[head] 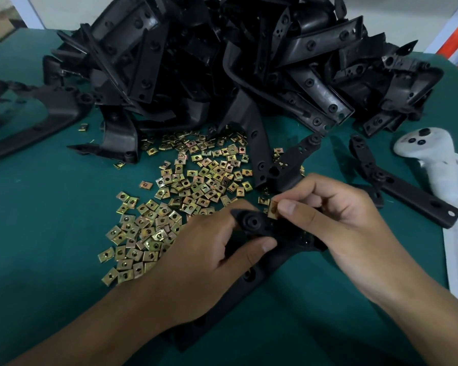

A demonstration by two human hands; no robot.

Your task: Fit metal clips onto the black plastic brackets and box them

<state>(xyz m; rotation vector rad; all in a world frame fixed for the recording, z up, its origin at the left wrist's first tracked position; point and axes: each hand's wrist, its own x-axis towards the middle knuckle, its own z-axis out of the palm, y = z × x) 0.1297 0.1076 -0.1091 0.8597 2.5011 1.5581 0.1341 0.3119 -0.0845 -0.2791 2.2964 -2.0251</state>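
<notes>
A spread of loose metal clips lay on the green table, in front of a heap of black brackets. The left hand came in from the lower left, fingers curled round the upper end of a black bracket, thumb pressed along its near edge. The right hand reached in from the lower right, thumb and forefinger pinching one clip against the bracket's top edge. Further right lay a white controller.
</notes>
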